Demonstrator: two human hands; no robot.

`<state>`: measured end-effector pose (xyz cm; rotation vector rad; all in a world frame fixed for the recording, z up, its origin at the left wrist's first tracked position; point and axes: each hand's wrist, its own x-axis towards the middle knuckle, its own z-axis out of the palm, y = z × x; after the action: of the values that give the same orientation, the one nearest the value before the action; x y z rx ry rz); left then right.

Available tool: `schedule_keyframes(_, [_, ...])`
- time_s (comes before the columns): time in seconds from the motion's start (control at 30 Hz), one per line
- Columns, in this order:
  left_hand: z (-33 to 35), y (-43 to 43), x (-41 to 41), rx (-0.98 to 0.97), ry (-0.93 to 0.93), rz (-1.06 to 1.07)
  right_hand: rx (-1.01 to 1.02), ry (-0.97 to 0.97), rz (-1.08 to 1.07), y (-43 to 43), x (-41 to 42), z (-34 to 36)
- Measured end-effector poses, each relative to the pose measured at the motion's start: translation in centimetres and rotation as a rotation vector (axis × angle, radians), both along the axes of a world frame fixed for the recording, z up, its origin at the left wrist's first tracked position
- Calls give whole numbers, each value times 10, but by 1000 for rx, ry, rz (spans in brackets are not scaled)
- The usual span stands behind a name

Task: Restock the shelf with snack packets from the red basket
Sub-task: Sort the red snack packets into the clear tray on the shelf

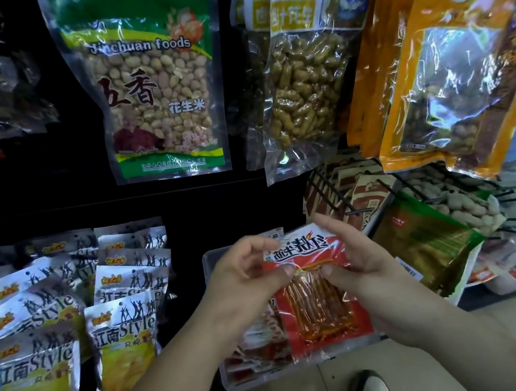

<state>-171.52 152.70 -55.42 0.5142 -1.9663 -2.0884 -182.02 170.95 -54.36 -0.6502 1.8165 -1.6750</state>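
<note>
The left hand and the right hand both pinch one red snack packet over the partly filled clear tray, so the restocking looks unfinished.

Shoe half beyond bottom edge

The green-topped peanut bag hanging at upper centre of the frame reads "Jinchuan foods" in Latin letters, with large "五香" and smaller "花生米" below. The orange bag at upper right carries a blue oval badge reading "玉川", and the silver packets stacked at lower left each read "江南Style". The red packet at lower centre shows its banner characters upside down, and they cannot be read with certainty.
</note>
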Motion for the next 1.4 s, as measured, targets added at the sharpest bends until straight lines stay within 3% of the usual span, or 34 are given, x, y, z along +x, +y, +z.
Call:
schedule_keyframes(0.2, [0, -4, -3, 35, 59, -14, 17, -53, -35, -5, -1, -4])
schedule_keyframes(0.37, [-4, -6, 1, 77, -73, -272, -132, -159, -226, -4, -8, -4])
schedule_keyframes(0.47, [-8, -8, -1, 59, -22, -176, -54, -175, -40, 4, -10, -1])
schedule_keyframes(0.53, [-8, -12, -2, 74, 16, -125, 21, -120, 95, 5, -6, 0])
schedule_keyframes(0.63, [-10, -16, -2, 59, -12, -122, 41, -53, 65, 3, -2, 2])
schedule_keyframes(0.77, [-15, -13, -2, -446, -5, 67, 123, 29, 48, -2, -1, 0])
schedule_keyframes(0.8, [-15, -10, -3, -478, 48, 88, 143, 62, 62, -4, 1, 0])
schedule_keyframes(0.93, [-12, 9, -5, -353, 56, -46, 171, 270, 188, -9, 10, 1])
schedule_keyframes(1.03, [-12, 7, -8, -362, -4, -82, 150, 258, 253, -9, 13, -2])
schedule_keyframes(1.1, [-12, 1, -7, -363, -32, -98, 167, 309, 170, -10, 12, -6])
schedule_keyframes(1.23, [-12, -9, 0, -343, -106, -152, 283, 592, -162, -9, -4, -16])
schedule_keyframes(1.4, [-16, -9, 0, -307, -79, -216, 231, 502, -138, -8, -17, -32])
